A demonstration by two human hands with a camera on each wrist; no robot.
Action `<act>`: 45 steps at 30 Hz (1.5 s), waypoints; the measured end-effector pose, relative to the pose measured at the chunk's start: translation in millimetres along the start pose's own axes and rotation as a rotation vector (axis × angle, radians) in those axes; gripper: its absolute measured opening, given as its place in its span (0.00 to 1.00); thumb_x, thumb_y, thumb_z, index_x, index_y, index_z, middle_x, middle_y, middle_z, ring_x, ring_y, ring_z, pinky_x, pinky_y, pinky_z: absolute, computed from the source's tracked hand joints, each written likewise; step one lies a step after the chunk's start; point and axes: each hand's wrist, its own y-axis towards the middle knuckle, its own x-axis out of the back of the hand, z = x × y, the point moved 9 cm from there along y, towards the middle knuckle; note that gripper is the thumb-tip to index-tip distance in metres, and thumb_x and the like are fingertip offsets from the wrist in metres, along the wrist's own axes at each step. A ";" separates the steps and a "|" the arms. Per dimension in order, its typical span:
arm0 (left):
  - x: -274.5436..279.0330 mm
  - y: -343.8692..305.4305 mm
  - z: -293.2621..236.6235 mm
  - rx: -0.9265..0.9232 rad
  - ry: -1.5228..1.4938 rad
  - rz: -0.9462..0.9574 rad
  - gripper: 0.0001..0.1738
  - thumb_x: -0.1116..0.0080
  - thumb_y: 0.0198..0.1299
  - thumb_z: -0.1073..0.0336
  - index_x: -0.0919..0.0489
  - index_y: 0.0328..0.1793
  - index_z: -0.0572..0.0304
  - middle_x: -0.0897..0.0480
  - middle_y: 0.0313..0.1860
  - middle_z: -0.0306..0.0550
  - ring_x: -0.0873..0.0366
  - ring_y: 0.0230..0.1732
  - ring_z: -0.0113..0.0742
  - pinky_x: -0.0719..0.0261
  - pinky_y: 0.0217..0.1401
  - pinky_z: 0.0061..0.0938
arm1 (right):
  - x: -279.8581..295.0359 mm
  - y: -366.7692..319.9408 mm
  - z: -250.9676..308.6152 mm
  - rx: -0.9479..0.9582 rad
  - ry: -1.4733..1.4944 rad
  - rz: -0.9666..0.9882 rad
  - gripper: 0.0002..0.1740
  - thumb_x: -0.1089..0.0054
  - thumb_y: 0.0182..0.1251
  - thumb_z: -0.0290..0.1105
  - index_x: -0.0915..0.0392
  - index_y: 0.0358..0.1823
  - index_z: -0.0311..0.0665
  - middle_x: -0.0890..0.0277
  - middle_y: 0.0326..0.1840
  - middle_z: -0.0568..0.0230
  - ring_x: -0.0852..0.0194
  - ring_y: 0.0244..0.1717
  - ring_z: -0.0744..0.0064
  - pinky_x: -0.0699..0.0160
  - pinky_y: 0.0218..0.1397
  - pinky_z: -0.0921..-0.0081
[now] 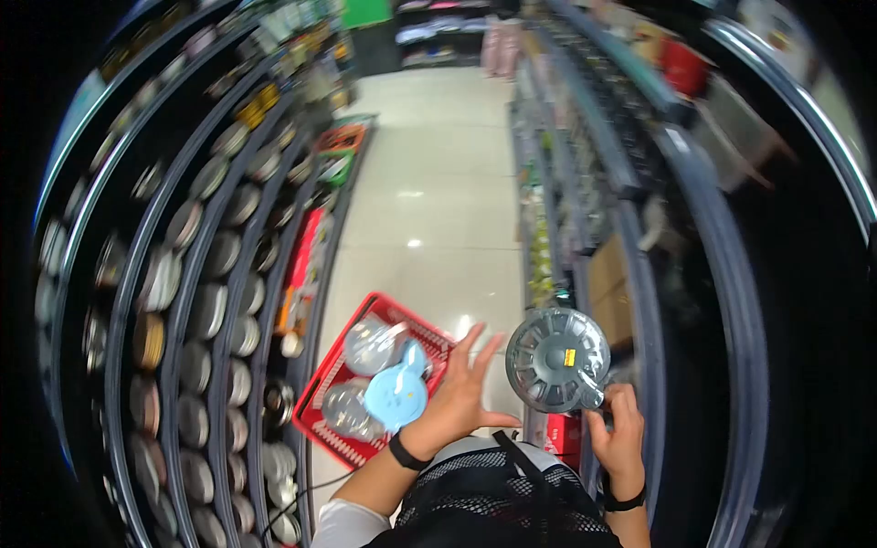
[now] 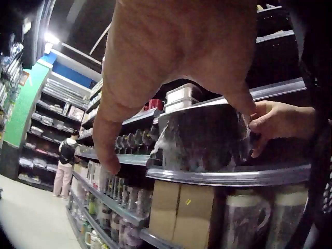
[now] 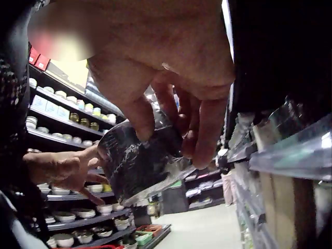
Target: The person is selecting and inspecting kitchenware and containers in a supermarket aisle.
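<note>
A jug with a round grey lid (image 1: 551, 359) and a yellow sticker is held upright over the aisle's right side. Clear wrap covers its dark body (image 3: 137, 163). My right hand (image 1: 621, 434) grips it by the handle, thumb on one side and fingers curled on the other. To its left my left hand (image 1: 463, 391) is held out with fingers and thumb spread, holding nothing. Below that hand is a red shopping basket (image 1: 315, 402). In it lie clear plastic jugs (image 1: 350, 411) and a light blue lid (image 1: 396, 395).
Shelves of stacked bowls (image 1: 210, 310) line the left side. On the right, a shelf edge (image 2: 233, 178) runs close by my right hand, with cardboard boxes (image 2: 181, 212) beneath it. A tiled floor (image 1: 429, 210) stretches ahead; a person (image 2: 66, 161) stands at its far end.
</note>
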 end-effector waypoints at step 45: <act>61.2 -393.4 229.3 1.086 0.180 -0.657 0.81 0.09 0.28 0.53 0.56 0.86 0.49 0.57 0.80 0.73 0.53 0.79 0.74 0.46 0.81 0.60 | -364.3 -47.3 90.7 0.459 0.108 0.963 0.23 0.35 0.64 0.29 0.26 0.60 0.38 0.22 0.51 0.49 0.21 0.53 0.43 0.18 0.50 0.52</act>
